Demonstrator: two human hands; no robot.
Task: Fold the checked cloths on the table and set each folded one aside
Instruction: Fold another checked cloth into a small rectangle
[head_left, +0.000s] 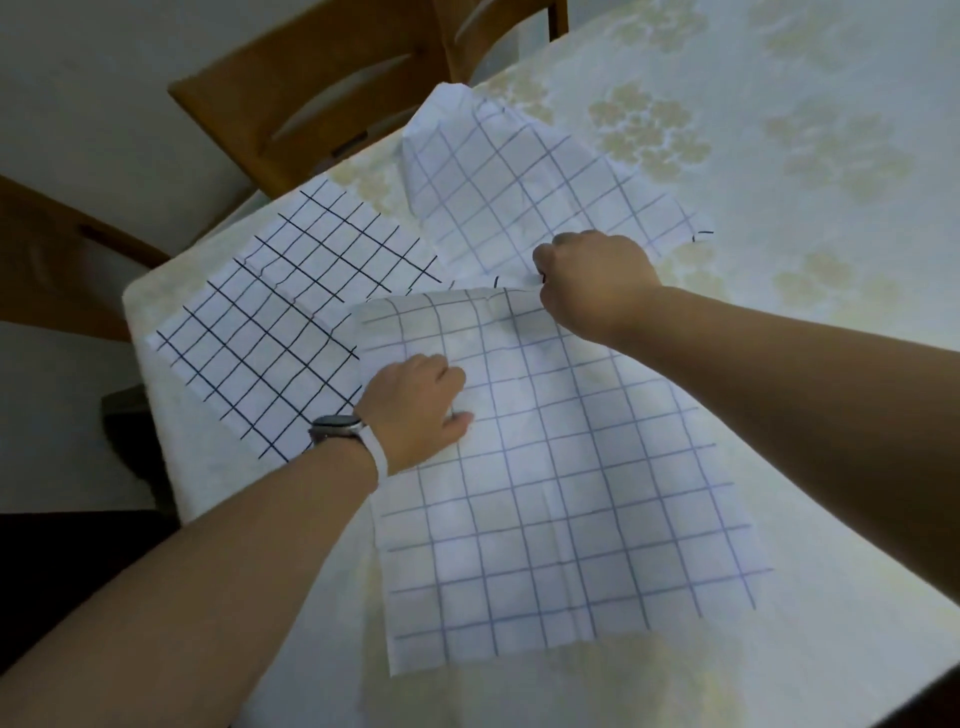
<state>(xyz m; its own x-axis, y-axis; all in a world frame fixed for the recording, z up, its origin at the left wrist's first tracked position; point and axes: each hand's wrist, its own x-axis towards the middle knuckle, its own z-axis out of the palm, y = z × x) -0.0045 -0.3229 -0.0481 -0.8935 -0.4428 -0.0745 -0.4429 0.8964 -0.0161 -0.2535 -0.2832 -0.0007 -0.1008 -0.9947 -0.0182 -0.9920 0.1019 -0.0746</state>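
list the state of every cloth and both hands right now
near cloth: spread flat, unfolded, far edge pinched
far cloth: rumpled, far corner raised off the table
black-checked cloth: lying flat at the left, seems layered
left hand: rests on the near cloth with fingers curled, grip unclear
right hand: fingers curled, pinches the near cloth's far edge

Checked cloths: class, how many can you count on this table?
3. The black-lined cloth lies at the left, the rumpled cloth at the far side, the nearest cloth under the left hand, its far edge pinched by the right hand. More may lie hidden beneath.
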